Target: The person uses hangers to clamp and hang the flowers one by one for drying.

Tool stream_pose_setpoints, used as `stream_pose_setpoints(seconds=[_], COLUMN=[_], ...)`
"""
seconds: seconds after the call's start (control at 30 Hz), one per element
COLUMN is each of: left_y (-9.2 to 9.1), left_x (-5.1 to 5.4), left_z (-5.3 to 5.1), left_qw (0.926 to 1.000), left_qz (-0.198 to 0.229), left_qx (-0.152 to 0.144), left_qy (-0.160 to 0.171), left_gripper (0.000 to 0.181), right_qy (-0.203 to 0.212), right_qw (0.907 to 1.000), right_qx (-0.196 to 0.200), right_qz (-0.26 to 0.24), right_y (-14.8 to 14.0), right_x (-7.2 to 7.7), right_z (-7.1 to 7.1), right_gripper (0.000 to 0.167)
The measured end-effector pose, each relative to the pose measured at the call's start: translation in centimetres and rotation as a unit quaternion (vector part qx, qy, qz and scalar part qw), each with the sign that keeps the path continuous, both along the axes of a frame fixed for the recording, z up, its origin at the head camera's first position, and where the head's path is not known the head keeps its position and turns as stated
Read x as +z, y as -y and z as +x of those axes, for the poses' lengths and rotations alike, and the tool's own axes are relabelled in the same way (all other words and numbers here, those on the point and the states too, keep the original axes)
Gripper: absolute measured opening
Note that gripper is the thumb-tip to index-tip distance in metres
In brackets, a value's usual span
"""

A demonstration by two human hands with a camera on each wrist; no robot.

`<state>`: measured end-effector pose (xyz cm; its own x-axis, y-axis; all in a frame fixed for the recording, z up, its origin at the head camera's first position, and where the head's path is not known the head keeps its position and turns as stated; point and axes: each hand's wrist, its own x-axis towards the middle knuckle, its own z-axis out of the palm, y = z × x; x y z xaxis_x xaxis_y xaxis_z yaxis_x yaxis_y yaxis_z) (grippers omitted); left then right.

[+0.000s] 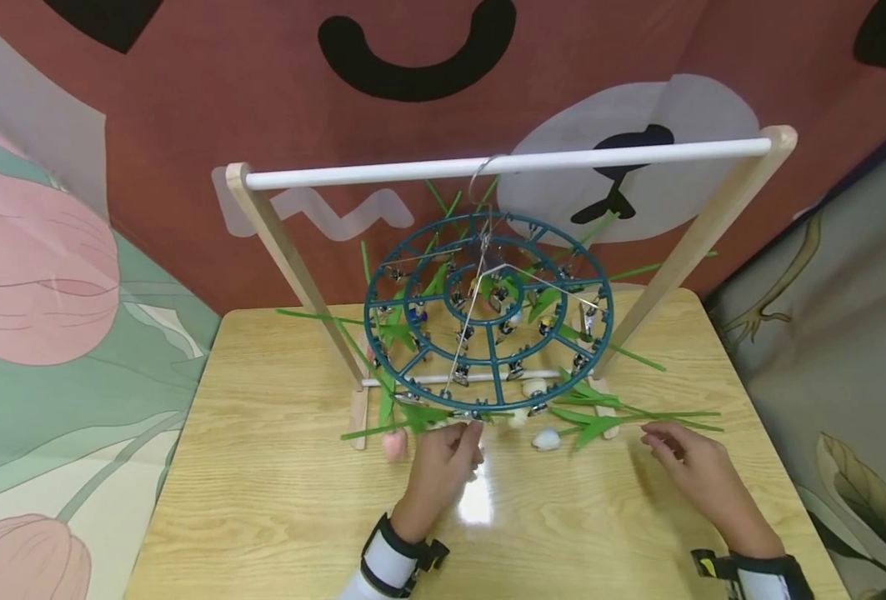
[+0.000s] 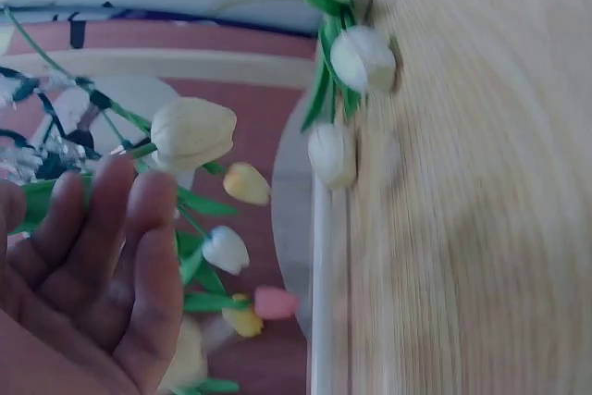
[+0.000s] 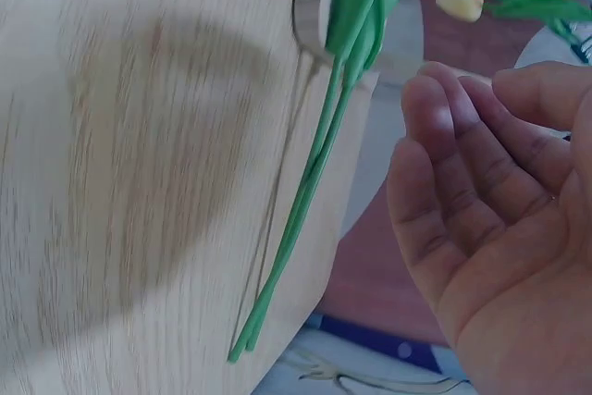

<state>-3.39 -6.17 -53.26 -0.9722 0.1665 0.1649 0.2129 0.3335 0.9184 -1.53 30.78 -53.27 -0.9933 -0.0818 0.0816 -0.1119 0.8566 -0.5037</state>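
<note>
My left hand [image 1: 445, 462] is at the front rim of a round teal clip hanger [image 1: 497, 406], its thumb up against a metal clip [image 1: 473, 414]. Whether it pinches the clip is hidden. Beside its fingertips, a white tulip [image 2: 192, 131] hangs with its stem running back toward the hanger. My right hand [image 1: 701, 471] is held above the table at the right, fingers loosely bent and nothing in them. Close to it lie green tulip stems [image 3: 310, 182], with leaves toward the hanger. A pale tulip head [image 1: 546, 440] lies on the table between the hands.
The hanger hooks over the white bar [image 1: 382, 173] of a wooden stand [image 1: 678, 258]. Several artificial tulips, among them a yellow one [image 2: 247, 183] and a pink one [image 2: 276, 302], hang from its clips. Another pink tulip [image 1: 394, 444] shows left of my left hand. A printed cloth [image 1: 262, 83] hangs behind.
</note>
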Motion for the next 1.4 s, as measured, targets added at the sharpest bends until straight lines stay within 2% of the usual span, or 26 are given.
stream_pose_setpoints(seconds=[0.07,0.13,0.3,0.47,0.63,0.77,0.87,0.93,1.03,1.13,1.2,1.27,1.33,1.4], left_y=[-0.1,-0.3,-1.2,-2.4,-3.7,-4.4,-4.7,-4.9,-5.5,-6.1,-6.5,-7.0,-7.5,-8.0], left_x=[0.1,0.3,1.0,1.8,2.2,2.2,2.0,2.0,1.9,1.9,2.0,1.9,2.0,1.9], left_z=[0.5,1.0,1.4,1.5,0.9,0.3,-0.1,-0.4,-0.8,-1.1,-1.2,-1.5,-1.7,-2.0], left_qw=[0.9978,0.9932,0.9825,0.9756,0.9687,0.9662,0.9666,0.9658,0.9648,0.9638,0.9649,0.9651,0.9639,0.9597], left_qz=[0.033,0.057,0.06,0.041,0.013,-0.007,-0.005,0.004,0.012,0.019,-0.002,-0.033,-0.081,-0.128], left_qx=[-0.045,-0.091,-0.176,-0.215,-0.248,-0.257,-0.256,-0.259,-0.263,-0.265,-0.261,-0.258,-0.253,-0.248], left_qy=[0.034,0.046,0.013,0.021,0.003,-0.014,-0.016,-0.009,-0.003,0.02,0.03,0.026,0.004,-0.032], left_gripper=[0.052,0.051,0.036,0.03,0.033,0.034,0.036,0.038,0.042,0.048,0.054,0.061,0.066,0.068], right_qy=[-0.002,-0.005,-0.008,-0.024,-0.064,-0.126,-0.158,-0.158,-0.137,-0.112,-0.11,-0.117,-0.139,-0.168], right_qw=[1.0,0.9999,0.9995,0.9991,0.9947,0.9845,0.9779,0.9779,0.9826,0.9872,0.9874,0.9865,0.9828,0.9776], right_qx=[-0.005,-0.012,-0.029,-0.02,0.004,0.026,0.036,0.039,0.041,0.044,0.047,0.049,0.052,0.058], right_qz=[0.007,0.008,0.012,0.03,0.081,0.119,0.132,0.132,0.118,0.104,0.103,0.104,0.109,0.113], right_y=[-0.5,-1.0,-2.1,-3.0,-3.6,-3.9,-4.0,-4.0,-3.9,-3.7,-3.5,-3.3,-3.1,-2.9], right_x=[-0.2,-0.3,-0.6,-1.3,-2.9,-4.2,-4.7,-4.8,-4.6,-4.0,-3.4,-2.7,-2.0,-1.1], right_z=[-0.2,-0.4,-0.9,-1.6,-2.8,-3.3,-3.6,-3.6,-3.6,-3.3,-3.1,-2.8,-2.6,-2.4], right_gripper=[0.018,0.018,0.019,0.023,0.024,0.026,0.026,0.025,0.024,0.024,0.024,0.026,0.028,0.032])
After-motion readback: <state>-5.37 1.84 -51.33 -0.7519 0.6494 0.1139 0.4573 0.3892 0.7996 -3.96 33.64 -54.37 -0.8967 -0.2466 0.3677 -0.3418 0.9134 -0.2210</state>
